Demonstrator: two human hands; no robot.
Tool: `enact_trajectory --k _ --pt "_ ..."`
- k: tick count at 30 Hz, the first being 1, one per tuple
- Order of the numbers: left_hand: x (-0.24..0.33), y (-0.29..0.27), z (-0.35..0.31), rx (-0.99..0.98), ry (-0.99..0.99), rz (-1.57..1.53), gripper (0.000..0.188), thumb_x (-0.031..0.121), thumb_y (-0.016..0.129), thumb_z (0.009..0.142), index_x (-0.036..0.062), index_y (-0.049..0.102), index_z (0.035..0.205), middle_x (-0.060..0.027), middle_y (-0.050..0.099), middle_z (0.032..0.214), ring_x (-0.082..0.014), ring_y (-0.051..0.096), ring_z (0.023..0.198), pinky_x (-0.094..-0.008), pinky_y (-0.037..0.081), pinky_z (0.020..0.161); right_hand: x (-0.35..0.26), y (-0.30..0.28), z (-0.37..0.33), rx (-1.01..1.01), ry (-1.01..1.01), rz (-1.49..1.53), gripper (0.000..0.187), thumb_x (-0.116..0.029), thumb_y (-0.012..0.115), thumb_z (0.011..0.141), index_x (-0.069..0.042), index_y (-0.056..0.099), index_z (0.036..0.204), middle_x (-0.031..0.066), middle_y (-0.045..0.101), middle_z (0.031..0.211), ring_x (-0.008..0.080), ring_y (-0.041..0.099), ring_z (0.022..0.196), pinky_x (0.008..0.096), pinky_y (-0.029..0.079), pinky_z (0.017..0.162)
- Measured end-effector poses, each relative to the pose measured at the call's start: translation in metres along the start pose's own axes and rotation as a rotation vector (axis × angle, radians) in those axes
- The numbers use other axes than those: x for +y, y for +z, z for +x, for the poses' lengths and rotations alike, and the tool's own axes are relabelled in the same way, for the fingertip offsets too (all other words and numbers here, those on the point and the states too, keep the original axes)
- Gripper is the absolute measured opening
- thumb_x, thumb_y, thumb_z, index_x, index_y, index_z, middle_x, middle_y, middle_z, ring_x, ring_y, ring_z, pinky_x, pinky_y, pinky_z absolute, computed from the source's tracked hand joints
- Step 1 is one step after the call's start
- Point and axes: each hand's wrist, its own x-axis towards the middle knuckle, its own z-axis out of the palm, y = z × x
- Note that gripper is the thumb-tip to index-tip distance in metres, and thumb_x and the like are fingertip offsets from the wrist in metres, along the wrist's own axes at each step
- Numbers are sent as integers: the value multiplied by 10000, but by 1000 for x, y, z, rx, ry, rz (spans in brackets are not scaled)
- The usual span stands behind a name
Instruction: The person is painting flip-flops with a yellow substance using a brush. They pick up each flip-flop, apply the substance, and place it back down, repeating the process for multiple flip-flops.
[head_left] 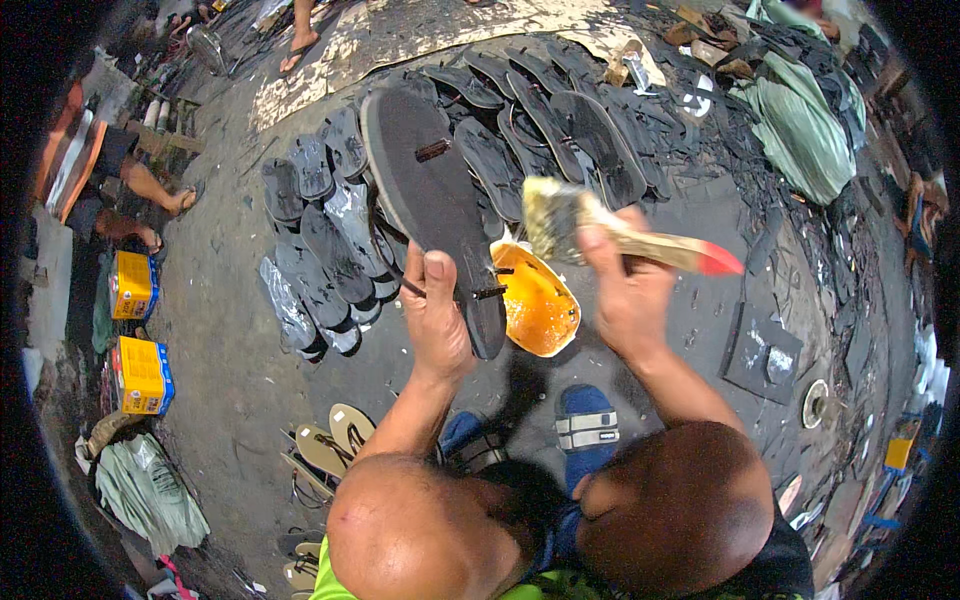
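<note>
My left hand [437, 318] is closed around the narrow end of a dark flip-flop sole [415, 185], which I hold up at a tilt, with small brown strap ends poking out of it. In my right hand [635, 285] is a paintbrush [640, 238] with a red-tipped wooden handle. Its pale, crusted bristles point left toward the sole, a little apart from it, and look smeared by motion. Below the brush stands a cut-open container [545, 310] coated inside with glossy orange-yellow glue; the sole covers part of its left rim.
Rows of dark soles [340, 255] lie on the ground ahead, some with shiny wet patches. Tan flip-flops [335, 440] sit by my left knee. Yellow boxes [143, 375] stand at left, near another person's feet [180, 203]. A green sack [805, 130] and scraps lie at far right.
</note>
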Motion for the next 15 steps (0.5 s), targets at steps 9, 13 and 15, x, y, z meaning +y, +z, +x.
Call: enact_trajectory --k 9,13,15 --pt "-3 8 -17 -61 -63 259 448 396 484 1045 21 546 1282 -49 636 1184 -138 617 1042 -310 502 910 -52 23 49 -16 -179 -117 160 -137 695 923 23 698 913 100 681 828 182 653 768 313 488 667" --pt "4 15 -19 -58 -188 174 422 389 486 1048 21 597 1222 -16 651 1124 -107 600 1044 -280 479 919 -34 37 24 80 -285 -41 114 -86 695 917 28 683 918 81 694 858 158 647 798 297 493 687" --pt "1 14 -19 -172 -162 340 444 404 472 1046 26 578 1255 -44 637 1177 -136 597 1095 -309 487 937 -39 27 43 83 -154 141 105 -78 719 894 2 680 949 75 669 859 163 639 805 306 494 676"
